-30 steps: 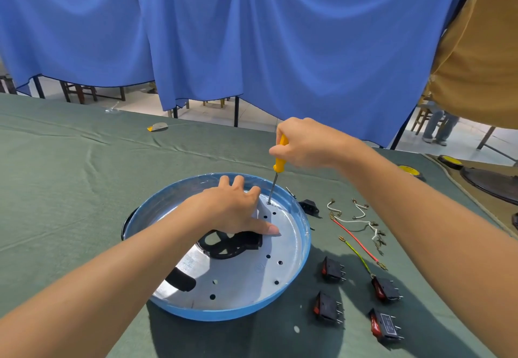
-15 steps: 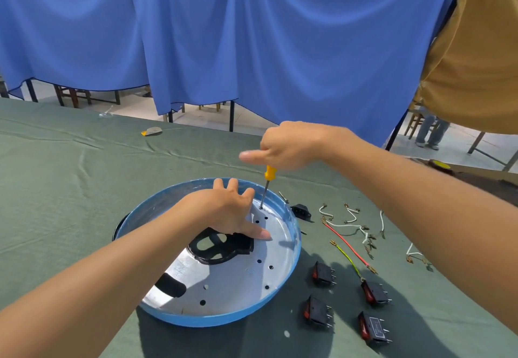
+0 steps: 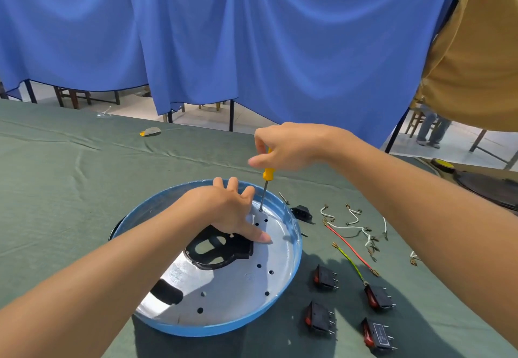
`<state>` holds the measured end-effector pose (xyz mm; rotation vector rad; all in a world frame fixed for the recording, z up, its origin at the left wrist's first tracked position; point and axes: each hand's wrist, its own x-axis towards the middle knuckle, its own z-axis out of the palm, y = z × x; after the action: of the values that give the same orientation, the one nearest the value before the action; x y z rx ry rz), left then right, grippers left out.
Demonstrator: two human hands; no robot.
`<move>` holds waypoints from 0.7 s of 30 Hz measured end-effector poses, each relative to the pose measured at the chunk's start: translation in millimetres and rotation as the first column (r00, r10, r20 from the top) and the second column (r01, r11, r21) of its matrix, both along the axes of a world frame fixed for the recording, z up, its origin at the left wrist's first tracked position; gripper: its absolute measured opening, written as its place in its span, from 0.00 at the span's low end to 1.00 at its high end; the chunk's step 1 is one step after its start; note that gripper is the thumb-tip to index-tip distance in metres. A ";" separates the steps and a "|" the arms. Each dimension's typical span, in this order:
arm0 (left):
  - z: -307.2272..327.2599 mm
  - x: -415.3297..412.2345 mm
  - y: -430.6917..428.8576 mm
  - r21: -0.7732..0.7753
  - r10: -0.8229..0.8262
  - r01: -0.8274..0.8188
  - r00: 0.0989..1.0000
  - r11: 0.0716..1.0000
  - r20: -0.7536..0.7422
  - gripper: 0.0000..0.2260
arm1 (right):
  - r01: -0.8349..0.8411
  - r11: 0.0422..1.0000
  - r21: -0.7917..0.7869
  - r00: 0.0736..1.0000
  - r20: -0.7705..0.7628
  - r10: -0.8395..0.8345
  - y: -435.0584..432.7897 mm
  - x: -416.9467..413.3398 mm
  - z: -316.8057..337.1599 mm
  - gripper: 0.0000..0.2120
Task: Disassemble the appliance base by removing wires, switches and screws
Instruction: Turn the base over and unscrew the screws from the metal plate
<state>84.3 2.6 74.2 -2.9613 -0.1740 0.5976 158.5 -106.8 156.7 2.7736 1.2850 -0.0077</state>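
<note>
Surface: green cloth [image 3: 70, 189] spread over a table, creased. A blue curtain [image 3: 252, 35] hangs behind it.

Item 1. appliance base [image 3: 297, 256]: round and blue-rimmed, with a bright metal floor pierced by small holes. It lies open side up on the cloth, centre of view. A black fitting [image 3: 221, 254] sits near its middle.

Item 2. left hand [image 3: 224, 209]: fingers straight and spread, palm down inside the base, thumb flat on the metal. It presses and grasps nothing.

Item 3. right hand [image 3: 288, 147]: fingers curled round the top of the screwdriver [image 3: 267, 174], which has a yellow handle and a near-upright shaft. The tip is set on a point at the far side of the floor, just beside the left fingers. The screw head under the tip is too small to make out.

Item 4. Removed parts, right of the base and apart from it: four switches [image 3: 325, 277], black with red rockers, and loose wires [image 3: 350, 228] in white, red and green-yellow. A black socket [image 3: 302, 213] lies just beside the rim.

Step in hand, as judged: screw removal. Wires and switches appear already out.

Next move, as judged: firm downward pressure to hold the tip seated while the wrist turns. The left hand braces the base against spinning on the cloth. Once loose, the screw needs lifting out and setting with the other parts. The black fitting probably comes after.
</note>
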 end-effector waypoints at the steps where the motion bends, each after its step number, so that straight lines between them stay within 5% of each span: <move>1: 0.4 -0.1 -0.3 0.003 -0.002 0.002 1.000 1.000 -0.001 0.46 | 0.023 1.000 0.008 0.999 0.034 -0.024 0.0 0.8 -0.9 0.20; 9: 1.7 2.3 -1.2 0.034 0.009 -0.008 1.000 0.999 -0.018 0.46 | -0.011 0.995 0.099 0.999 -0.052 0.017 -5.9 -2.2 -1.5 0.07; 16: 2.7 10.2 -2.7 0.070 0.022 -0.019 0.999 0.997 -0.039 0.50 | 0.014 0.994 0.109 1.000 -0.012 -0.012 -2.6 -5.4 -3.9 0.25; 21: -0.1 12.0 0.7 0.068 0.004 -0.002 0.999 0.998 -0.038 0.50 | 0.001 0.985 0.170 0.999 -0.045 0.006 -5.4 -4.9 -6.6 0.06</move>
<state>96.4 3.3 74.1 -2.8826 -0.1913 0.6347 153.6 -112.1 150.1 2.9302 1.3602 0.0419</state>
